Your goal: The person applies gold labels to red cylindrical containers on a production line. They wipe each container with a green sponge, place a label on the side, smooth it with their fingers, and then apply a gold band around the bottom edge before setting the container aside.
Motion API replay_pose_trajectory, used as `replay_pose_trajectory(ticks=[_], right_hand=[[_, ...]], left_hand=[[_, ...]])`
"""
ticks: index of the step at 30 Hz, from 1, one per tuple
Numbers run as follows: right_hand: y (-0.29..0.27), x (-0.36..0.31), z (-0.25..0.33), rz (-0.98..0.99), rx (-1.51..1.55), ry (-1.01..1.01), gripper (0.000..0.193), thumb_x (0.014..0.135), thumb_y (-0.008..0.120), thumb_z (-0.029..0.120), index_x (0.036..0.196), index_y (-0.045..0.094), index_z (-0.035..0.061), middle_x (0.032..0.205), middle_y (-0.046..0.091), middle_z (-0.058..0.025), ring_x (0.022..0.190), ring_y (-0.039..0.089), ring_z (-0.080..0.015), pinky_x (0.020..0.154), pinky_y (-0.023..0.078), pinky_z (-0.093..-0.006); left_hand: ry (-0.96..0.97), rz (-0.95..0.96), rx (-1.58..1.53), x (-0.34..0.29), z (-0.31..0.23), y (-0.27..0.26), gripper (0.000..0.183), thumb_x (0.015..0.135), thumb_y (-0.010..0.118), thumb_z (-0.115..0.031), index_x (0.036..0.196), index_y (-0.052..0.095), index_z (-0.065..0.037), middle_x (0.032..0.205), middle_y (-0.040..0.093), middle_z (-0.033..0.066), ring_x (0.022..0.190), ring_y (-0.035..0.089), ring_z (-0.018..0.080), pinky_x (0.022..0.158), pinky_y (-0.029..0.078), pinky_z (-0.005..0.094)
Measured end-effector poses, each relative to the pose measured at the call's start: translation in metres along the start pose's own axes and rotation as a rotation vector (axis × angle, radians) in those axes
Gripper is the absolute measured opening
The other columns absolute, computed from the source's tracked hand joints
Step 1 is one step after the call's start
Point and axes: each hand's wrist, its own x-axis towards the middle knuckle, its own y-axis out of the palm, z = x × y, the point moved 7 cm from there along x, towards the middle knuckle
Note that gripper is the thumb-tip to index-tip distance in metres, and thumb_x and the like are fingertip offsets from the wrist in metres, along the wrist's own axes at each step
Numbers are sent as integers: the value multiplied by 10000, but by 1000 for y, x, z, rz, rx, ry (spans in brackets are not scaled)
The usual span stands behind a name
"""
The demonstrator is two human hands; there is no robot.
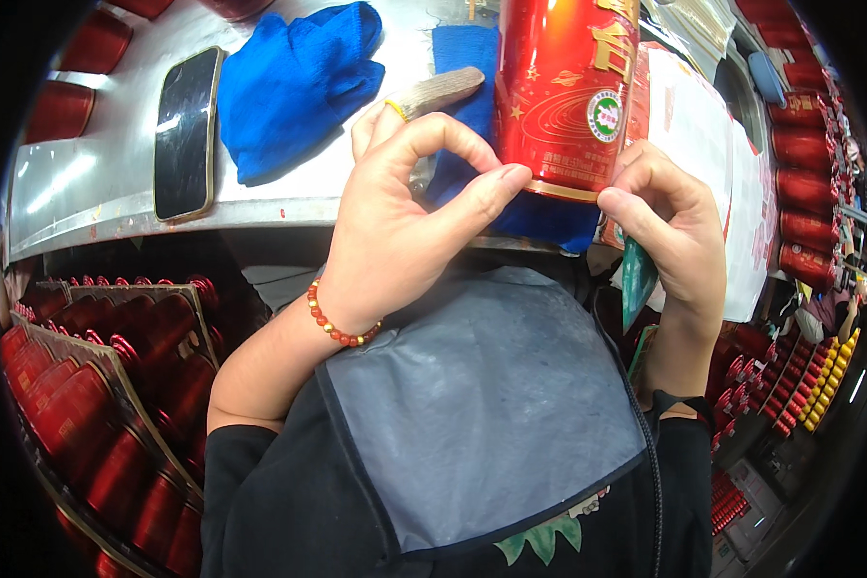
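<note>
A glossy red bottle [559, 106] with gold lettering, a round green-and-white emblem and a gold band at its near end lies before me; its far end is out of view. My left hand [424, 188] pinches thumb and forefinger at the left end of that band. On one of its fingers is a brownish cover [441, 92] with a yellow band at its base. At the right side of the same edge, my right hand [674, 212] is closed in a pinch. A green pointed piece [638, 279] shows below it; whether the curled fingers hold it is unclear. Blue cloth [549, 223] lies under the bottle.
On the metal table [279, 207] lie a dark phone [185, 135] and a crumpled blue cloth [299, 87]. White printed sheets [708, 183] are right of the bottle. Divided crates of red bottles [87, 414] stand low on the left. More red bottles [804, 193] line the far right.
</note>
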Motion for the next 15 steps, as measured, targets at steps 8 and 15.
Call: replay_pose_trajectory(ticks=[8, 15], right_hand=[[-3, -2, -1, -4, -8, 22, 116, 891, 743, 5, 828, 645, 11, 838, 584, 3, 725, 552, -54, 658, 417, -207], [-4, -2, 3, 14, -41, 21, 93, 893, 721, -25, 833, 654, -3, 832, 594, -5, 741, 553, -58, 674, 418, -217]], left_hand=[[315, -188, 300, -13, -20, -21, 217, 832, 744, -104, 1047, 731, -129, 1260, 650, 120, 1261, 476, 330, 1086, 363, 437], [898, -27, 468, -45, -47, 29, 347, 821, 652, -102, 1144, 721, 3, 1312, 653, 152, 1185, 599, 249, 919, 556, 320]])
